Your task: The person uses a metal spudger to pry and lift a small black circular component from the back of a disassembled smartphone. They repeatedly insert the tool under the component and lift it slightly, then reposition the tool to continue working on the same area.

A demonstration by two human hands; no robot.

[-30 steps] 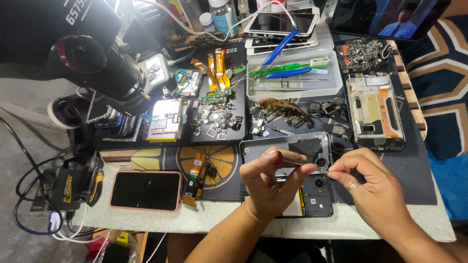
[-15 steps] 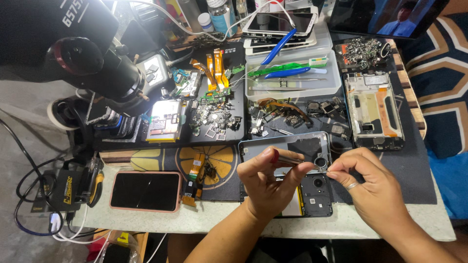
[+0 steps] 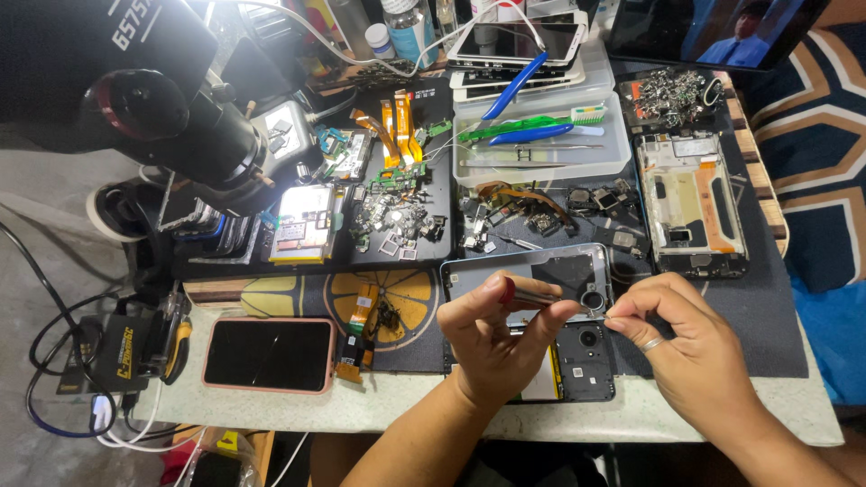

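left hand grips a red-handled tool while right hand pinches a tiny part above the opened phone.

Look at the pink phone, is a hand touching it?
No, the pink phone lies alone on the table's left side, while the left hand and right hand are over an opened phone.

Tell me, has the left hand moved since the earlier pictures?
No, hardly at all. The left hand stays over the opened phone, level with the pink-cased phone to its left, fingers pinching a thin metal tool as before.
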